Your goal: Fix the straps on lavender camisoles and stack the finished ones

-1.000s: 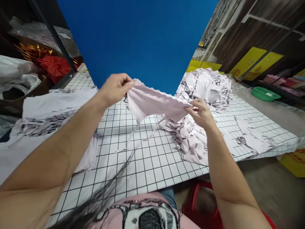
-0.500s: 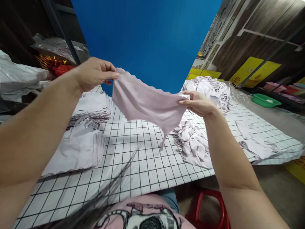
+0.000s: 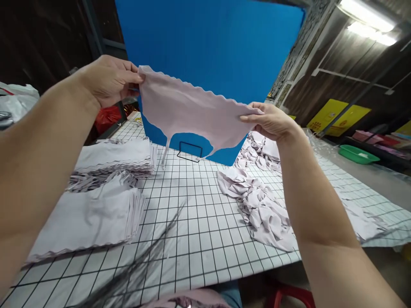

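A pale pink garment piece with a scalloped top edge [image 3: 195, 107] is stretched in the air between my two hands. My left hand [image 3: 114, 79] pinches its upper left corner, and my right hand [image 3: 265, 119] pinches the upper right corner, a little lower. Two narrow strips dangle from the cloth's lower edge. Behind it stands a large blue board [image 3: 212, 47]. Below my left forearm, neat stacks of similar pieces [image 3: 86, 218] lie on the table. A loose heap of pale cloth [image 3: 263, 209] lies beneath my right hand.
The table has a white cloth with a black grid [image 3: 192, 231]. More crumpled pieces lie farther back on the right, near a green basin [image 3: 358, 154]. A red plastic bag [image 3: 107, 119] is at the back left. A red stool [image 3: 290, 295] stands below the front edge.
Both hands have risen with the garment piece, which is now spread wider and shows two hanging strips. The view has tilted upward, so ceiling lights and a black wire stand now show.
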The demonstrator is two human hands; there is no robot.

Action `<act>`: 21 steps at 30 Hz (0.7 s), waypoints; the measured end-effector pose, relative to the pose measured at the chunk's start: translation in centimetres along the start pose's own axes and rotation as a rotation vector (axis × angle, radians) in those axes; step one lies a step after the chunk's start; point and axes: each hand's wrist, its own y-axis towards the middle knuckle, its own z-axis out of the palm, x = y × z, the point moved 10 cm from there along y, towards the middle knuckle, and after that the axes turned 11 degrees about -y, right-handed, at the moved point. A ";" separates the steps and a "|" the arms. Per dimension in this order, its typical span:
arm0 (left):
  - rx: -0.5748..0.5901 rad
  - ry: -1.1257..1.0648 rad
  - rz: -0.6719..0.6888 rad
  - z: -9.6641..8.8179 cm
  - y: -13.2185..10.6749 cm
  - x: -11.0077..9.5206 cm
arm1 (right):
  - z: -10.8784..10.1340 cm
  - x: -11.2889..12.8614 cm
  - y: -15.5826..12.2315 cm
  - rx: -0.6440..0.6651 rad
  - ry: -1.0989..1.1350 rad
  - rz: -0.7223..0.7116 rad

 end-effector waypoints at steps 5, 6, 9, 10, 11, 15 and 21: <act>0.008 -0.049 -0.101 0.8 -0.3 4.3 | 0.9 -2.4 -0.3 0.059 0.056 0.060; -0.007 -0.024 -0.162 1.0 0.0 6.1 | 1.2 -3.5 0.0 0.062 0.067 0.087; -0.039 0.085 -0.290 1.6 1.4 10.6 | 2.2 -6.9 1.7 0.075 0.064 0.181; -0.053 0.115 -0.292 1.7 2.2 11.3 | 2.3 -7.6 2.3 0.065 0.045 0.203; -0.067 0.139 -0.279 1.7 2.9 11.5 | 2.0 -8.0 3.0 0.040 0.023 0.211; -0.123 0.193 -0.096 1.0 4.6 8.1 | -0.9 -5.5 4.4 -0.169 -0.032 0.042; 0.018 0.544 0.243 1.9 -4.7 3.6 | 0.5 -4.5 -3.1 -0.205 -0.227 -0.165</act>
